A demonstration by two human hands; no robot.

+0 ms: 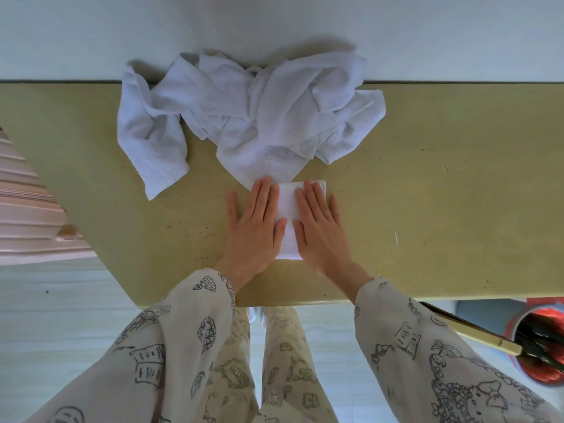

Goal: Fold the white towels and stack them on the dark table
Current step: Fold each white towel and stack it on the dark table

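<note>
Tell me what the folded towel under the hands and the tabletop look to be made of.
Folded towel: white terry cloth, probably cotton; matte, nubby pile and a hemmed edge show. Tabletop: hard, smooth olive-yellow surface, perhaps laminate or painted board; faint sheen, specks and scuffs.

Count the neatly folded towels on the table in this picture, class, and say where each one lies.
1. The folded towel lies near the table's front edge, pressed flat under the left hand and right hand. The crumpled pile behind could hide more.

No legible text, label, brand, number or sign anywhere
</note>
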